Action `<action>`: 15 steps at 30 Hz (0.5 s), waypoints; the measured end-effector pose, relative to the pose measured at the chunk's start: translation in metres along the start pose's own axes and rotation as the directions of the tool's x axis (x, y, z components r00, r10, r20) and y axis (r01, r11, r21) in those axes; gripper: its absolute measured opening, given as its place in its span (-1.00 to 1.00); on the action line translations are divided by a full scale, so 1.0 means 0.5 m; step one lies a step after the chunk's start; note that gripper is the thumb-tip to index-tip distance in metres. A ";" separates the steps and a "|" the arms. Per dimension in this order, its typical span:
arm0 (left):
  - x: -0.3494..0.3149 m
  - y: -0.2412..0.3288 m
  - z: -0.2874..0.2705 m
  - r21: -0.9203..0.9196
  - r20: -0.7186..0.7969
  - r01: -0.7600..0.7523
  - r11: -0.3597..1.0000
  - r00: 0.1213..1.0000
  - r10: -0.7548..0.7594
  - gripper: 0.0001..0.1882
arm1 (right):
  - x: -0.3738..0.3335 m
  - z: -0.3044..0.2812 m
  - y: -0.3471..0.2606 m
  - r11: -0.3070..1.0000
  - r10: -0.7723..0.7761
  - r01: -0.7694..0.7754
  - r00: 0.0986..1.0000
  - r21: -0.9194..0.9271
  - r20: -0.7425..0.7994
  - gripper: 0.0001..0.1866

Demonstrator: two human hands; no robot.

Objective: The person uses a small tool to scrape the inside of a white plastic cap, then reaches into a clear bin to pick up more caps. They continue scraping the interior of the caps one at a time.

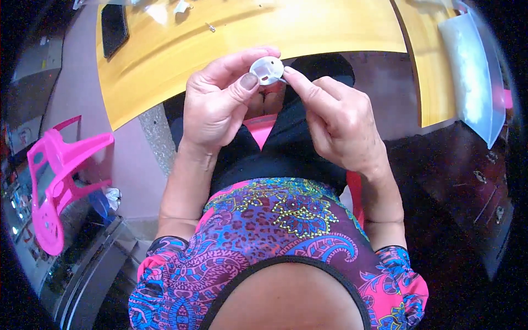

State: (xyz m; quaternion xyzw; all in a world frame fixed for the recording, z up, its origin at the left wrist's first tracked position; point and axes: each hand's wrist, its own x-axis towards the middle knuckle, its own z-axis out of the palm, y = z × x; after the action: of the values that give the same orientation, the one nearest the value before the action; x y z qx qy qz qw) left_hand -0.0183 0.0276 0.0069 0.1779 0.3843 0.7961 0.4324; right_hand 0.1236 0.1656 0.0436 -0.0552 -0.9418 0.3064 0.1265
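Between the thumb and fingers of my left hand [220, 102] is a small round white plastic piece [267, 70]. It has a shallow, dish-like face with a few small dark openings. My right hand [341, 113] meets the piece's right edge with its index fingertip, the other fingers curled in. A thin pale bit [282, 80] shows just under that fingertip; I cannot make out what it is. The right thumb is hidden. Both hands are raised over my lap, by the table's near edge.
Ahead is a yellow wooden table [308, 27] with a dark phone [114, 30], a tiny metal part [211, 27] and white scraps [181, 6]. A clear bag of white contents [467, 71] hangs over its right side. A pink plastic stool [63, 170] stands at left.
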 end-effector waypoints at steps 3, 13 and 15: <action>-0.002 -0.001 -0.011 -0.019 0.020 0.052 0.998 0.998 -0.052 -0.68 | 0.002 0.005 -0.002 0.999 -0.014 0.017 0.998 0.037 -0.067 -0.43; -0.004 -0.014 -0.004 -0.053 -0.021 0.029 0.998 0.999 -0.030 -0.70 | -0.001 0.010 0.003 0.999 -0.030 0.028 0.997 -0.030 -0.076 -0.38; -0.006 -0.015 -0.003 -0.084 -0.016 0.027 0.996 0.999 -0.028 -0.70 | 0.000 0.010 0.003 0.999 -0.030 0.028 0.996 -0.025 -0.080 -0.38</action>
State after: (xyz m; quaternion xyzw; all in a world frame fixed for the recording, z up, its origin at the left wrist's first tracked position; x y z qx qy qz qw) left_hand -0.0134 0.0271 0.0004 0.1477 0.3568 0.8068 0.4471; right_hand 0.1224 0.1638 0.0387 -0.0552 -0.9403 0.2908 0.1681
